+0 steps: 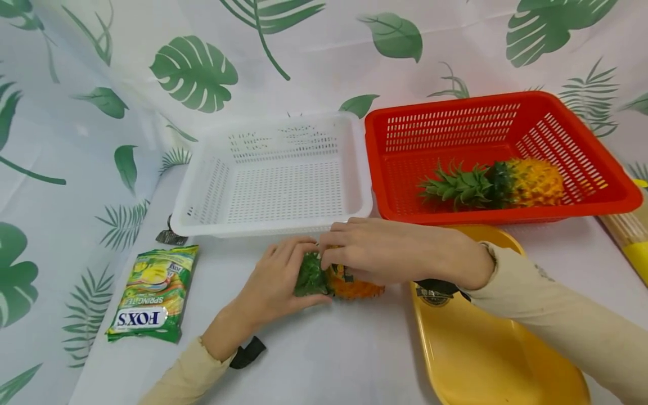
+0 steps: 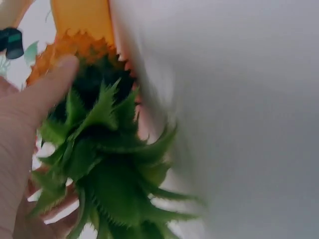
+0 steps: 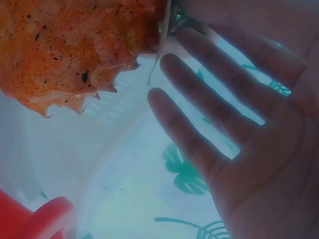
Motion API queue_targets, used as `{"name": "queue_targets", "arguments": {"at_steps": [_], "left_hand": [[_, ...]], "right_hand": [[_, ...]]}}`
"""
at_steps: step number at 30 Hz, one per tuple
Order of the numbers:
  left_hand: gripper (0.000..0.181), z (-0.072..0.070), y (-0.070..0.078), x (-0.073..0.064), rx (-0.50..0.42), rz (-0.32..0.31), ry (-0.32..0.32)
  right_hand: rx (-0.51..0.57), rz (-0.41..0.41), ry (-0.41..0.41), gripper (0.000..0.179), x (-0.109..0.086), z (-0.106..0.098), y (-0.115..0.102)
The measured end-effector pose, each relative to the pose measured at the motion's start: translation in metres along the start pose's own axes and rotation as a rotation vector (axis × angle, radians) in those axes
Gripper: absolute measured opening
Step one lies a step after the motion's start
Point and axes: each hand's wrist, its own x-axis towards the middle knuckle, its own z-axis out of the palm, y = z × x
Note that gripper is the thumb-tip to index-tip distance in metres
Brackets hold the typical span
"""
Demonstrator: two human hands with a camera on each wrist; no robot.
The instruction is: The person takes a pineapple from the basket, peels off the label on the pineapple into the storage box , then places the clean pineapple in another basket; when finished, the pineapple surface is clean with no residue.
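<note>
A small pineapple (image 1: 354,286) lies on its side on the white tabletop, orange body to the right and green crown (image 2: 114,174) to the left. My left hand (image 1: 275,281) curls round its crown end, with the thumb (image 2: 55,82) against the body and the other fingers behind the leaves. Over the body is my right hand (image 1: 361,250), its fingertips at a black-and-gold label (image 1: 346,274) on the fruit. The label's thin pale edge (image 3: 165,42) stands out beside those fingertips in the right wrist view; their pinch on it is partly hidden.
Behind the hands stand a white basket (image 1: 273,229) and a red basket (image 1: 511,216) holding another pineapple (image 1: 536,181). A yellow tray (image 1: 486,343) lies under my right forearm. At left are a green FOX'S candy bag (image 1: 154,295) and a dark tag (image 1: 171,236).
</note>
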Motion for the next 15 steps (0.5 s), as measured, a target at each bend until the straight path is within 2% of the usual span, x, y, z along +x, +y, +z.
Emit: {"name": "queue_targets", "arguments": {"at_steps": [3,8,15], "left_hand": [[0.089,0.0034,0.0026,0.0004,0.038,-0.011,0.019],[0.089,0.0077,0.0039,0.0019,0.032,-0.046,0.053],[0.086,0.0084,0.0013,0.0101,0.022,-0.041,0.020]], "right_hand": [[0.015,0.003,0.013,0.025,-0.0012,-0.0006,0.0018],[0.042,0.020,0.028,0.025,-0.0025,-0.0028,0.0042],[0.020,0.042,0.041,0.028,-0.0038,-0.0075,0.0091]]}}
